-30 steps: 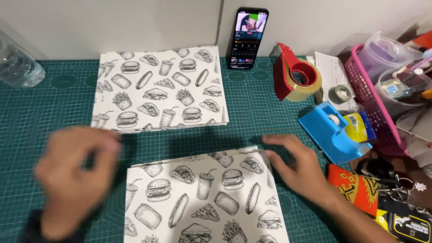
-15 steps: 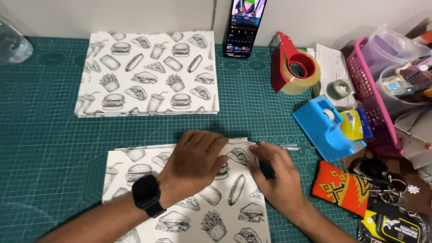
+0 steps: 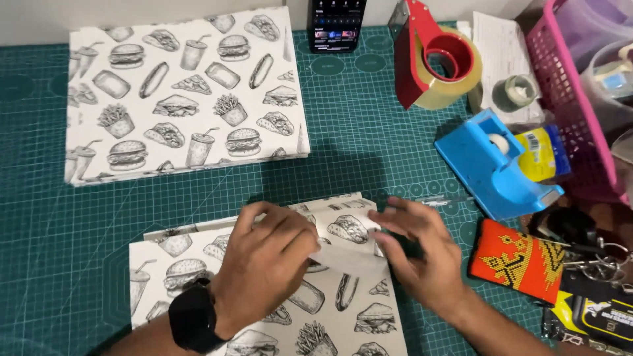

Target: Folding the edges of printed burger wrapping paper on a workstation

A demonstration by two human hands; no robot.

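Left hand (image 3: 267,260) pinching the wrapped box's (image 3: 198,277) paper flap (image 3: 346,254), right hand (image 3: 422,254) fingers spread flat beside it.

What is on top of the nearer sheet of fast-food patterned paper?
Both hands rest on the nearer patterned sheet: the left hand, wearing a black watch, and the right hand at its folded upper edge. The print beneath them is covered.

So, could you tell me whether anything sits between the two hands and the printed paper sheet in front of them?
Nothing visible does. The left hand and right hand already rest on the food-print paper sheet, at a folded flap near its top edge. The blue tape dispenser lies off to the right.
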